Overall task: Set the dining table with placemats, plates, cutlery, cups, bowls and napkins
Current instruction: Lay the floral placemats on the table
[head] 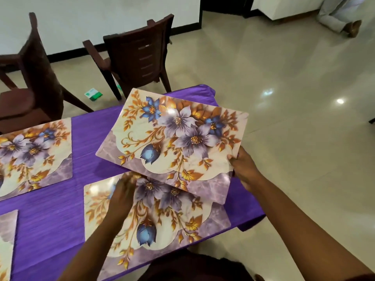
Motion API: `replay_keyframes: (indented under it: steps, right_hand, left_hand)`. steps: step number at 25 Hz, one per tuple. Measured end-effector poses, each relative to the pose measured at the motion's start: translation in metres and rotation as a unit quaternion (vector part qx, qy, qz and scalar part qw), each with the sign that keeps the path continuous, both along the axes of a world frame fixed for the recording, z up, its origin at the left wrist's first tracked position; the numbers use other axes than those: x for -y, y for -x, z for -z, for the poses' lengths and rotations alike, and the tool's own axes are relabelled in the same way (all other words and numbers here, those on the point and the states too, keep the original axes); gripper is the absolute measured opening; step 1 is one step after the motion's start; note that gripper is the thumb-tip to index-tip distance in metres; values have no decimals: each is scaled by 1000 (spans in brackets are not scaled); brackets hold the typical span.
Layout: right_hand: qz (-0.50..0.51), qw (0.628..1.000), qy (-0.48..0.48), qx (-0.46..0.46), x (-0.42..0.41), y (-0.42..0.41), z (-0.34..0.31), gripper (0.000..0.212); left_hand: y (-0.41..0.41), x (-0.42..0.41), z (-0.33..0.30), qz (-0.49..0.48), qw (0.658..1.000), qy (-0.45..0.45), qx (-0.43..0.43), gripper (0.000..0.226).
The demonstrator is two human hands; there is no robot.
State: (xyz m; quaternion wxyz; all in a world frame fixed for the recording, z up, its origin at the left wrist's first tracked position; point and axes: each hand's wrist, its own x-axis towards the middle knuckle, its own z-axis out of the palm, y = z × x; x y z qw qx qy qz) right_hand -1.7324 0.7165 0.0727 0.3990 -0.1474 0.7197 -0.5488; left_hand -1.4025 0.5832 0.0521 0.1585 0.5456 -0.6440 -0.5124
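A floral placemat [174,138] with purple and blue flowers hangs tilted above the purple tablecloth [58,209]. My right hand [243,167] grips its right near corner. My left hand [123,191] is blurred at the mat's near left edge, over a second floral placemat [162,224] lying flat at the table's near right; whether it holds anything is unclear. A third placemat [34,153] lies flat at the left, and part of a fourth [7,242] shows at the bottom left edge.
Two dark wooden chairs [138,55] [30,78] stand beyond the table's far side. A small green and white packet [93,94] lies on the tiled floor between them. A person's legs [343,19] show at the top right. The table's right edge ends near my right arm.
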Motion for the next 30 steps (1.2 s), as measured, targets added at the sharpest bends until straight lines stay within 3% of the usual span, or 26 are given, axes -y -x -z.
replay_keyframes:
  steps: [2,5,13,21,30]
  right_hand:
    - [16,1000,-12,4,-4,11,1,32]
    - [61,998,-33,7,-12,33,2,31]
    - [38,999,-20,29,-55,118,7,28]
    - [-22,999,-7,31,-117,281,-15,28]
    - [-67,998,5,20,-115,417,-41,30]
  left_hand:
    - [57,15,-19,-104,966,-162,-170,28]
    - [118,25,-34,-174,934,-181,-253,22]
    - [216,-11,-36,-219,919,-185,-270,41]
    - [380,-111,-33,-286,888,-172,-316,52]
    - [520,-151,-51,-347,880,-142,-291,41]
